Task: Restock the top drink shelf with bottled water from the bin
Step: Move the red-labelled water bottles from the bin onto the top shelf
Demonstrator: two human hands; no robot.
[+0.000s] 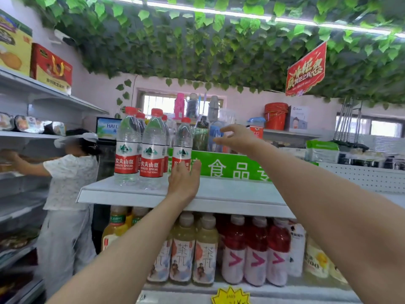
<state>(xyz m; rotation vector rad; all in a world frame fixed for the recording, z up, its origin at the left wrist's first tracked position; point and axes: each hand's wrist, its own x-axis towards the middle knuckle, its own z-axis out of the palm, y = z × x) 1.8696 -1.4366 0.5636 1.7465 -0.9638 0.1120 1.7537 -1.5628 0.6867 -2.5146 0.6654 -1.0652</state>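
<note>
Several water bottles with red caps and red labels stand at the left end of the white top shelf (230, 194). Two stand in front (127, 148) (153, 150), and a third bottle (183, 141) stands further back to the right. My left hand (184, 178) is raised with straight fingers against the lower part of that third bottle. My right hand (236, 137) hovers above and to the right of it, fingers spread and holding nothing. The bin is not in view.
A green sign (230, 167) runs along the back of the top shelf. Tea bottles (203, 249) and red drinks (256, 251) fill the shelf below. A person (70, 183) stands at the left reaching into side shelves. Leafy vines hang overhead.
</note>
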